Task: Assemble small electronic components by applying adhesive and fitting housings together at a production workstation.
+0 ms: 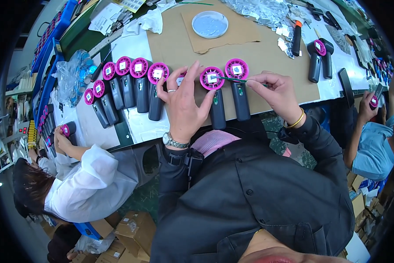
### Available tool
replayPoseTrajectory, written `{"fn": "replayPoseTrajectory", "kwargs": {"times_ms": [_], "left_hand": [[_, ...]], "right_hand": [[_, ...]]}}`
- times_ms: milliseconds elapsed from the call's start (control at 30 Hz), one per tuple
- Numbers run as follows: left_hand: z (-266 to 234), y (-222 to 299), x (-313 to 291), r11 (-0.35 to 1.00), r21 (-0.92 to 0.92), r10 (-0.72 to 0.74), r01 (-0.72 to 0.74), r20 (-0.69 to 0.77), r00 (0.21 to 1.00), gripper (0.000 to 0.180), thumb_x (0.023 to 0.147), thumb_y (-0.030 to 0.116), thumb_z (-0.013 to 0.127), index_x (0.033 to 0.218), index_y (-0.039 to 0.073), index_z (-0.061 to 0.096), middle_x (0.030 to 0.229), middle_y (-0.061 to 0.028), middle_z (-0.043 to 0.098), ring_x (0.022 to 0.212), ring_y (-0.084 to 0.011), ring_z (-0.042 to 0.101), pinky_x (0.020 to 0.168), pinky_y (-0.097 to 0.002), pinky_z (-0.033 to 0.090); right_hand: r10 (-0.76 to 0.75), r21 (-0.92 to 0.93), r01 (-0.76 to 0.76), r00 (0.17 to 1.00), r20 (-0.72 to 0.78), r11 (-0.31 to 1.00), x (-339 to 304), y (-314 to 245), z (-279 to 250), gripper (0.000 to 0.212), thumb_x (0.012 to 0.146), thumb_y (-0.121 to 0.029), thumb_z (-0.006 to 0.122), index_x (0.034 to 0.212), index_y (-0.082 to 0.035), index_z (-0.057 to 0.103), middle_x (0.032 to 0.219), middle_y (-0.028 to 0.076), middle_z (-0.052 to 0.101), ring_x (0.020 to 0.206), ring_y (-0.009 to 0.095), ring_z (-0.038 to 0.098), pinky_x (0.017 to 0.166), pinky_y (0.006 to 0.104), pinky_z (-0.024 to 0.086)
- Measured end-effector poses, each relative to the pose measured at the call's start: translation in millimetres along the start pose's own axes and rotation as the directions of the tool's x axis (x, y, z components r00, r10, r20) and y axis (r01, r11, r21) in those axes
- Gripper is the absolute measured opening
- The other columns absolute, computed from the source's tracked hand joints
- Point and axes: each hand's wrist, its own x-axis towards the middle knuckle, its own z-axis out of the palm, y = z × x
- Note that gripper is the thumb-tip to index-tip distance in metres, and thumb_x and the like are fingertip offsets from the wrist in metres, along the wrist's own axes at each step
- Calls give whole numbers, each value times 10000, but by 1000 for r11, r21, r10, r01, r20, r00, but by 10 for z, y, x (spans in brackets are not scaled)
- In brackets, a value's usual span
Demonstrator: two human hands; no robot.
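Closest of all is a dark shirt (249, 175); past it, the pink-ringed device (217, 105) lies near the close edge of the brown-covered surface (271, 55), handle toward the wearer. The left hand (186, 103) spreads beside it; whether its thumb touches, I can't tell. The right hand (273, 91) pinches a green stick (232, 79), tip at the white square (212, 79). I'd brace the handle, dab lightly, and keep inside the square.

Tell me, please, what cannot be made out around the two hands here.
Head view: most of the magenta-rimmed round head behind the left hand, hidden by that hand.
Head view: whether the thin green stick in the right hand touches the white square by its tip; too small.
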Motion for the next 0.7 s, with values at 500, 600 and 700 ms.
{"fn": "replayPoseTrajectory", "kwargs": {"times_ms": [500, 600, 700], "left_hand": [[18, -10, 0, 1000, 1, -5, 5, 5, 1000, 802, 878, 265, 893, 1583, 101, 547, 1349, -10, 764, 1372, -285, 573, 1257, -571, 157], [16, -15, -8, 1000, 5, -7, 7, 4, 1000, 800, 880, 265, 892, 1583, 101, 547, 1348, -8, 764, 1370, -285, 573, 1256, -569, 159], [20, -14, -14, 1000, 7, -9, 9, 1, 1000, 798, 882, 265, 891, 1582, 101, 547, 1347, -6, 765, 1368, -284, 574, 1256, -567, 161]], "right_hand": [[-704, -596, 774, 546, 454, 216, -43, -13, -120, 536, 659, -14, 786, 1194, 12, 811, 802, 22, 516, 675, 149, 555, 539, 324, 467], [-701, -591, 777, 544, 460, 215, -54, -17, -140, 538, 663, -9, 783, 1200, 11, 810, 800, 22, 516, 670, 150, 555, 537, 320, 464], [-702, -580, 783, 543, 461, 225, -69, -30, -148, 549, 653, -1, 783, 1200, 10, 810, 796, 22, 520, 659, 153, 553, 539, 320, 461]]}}
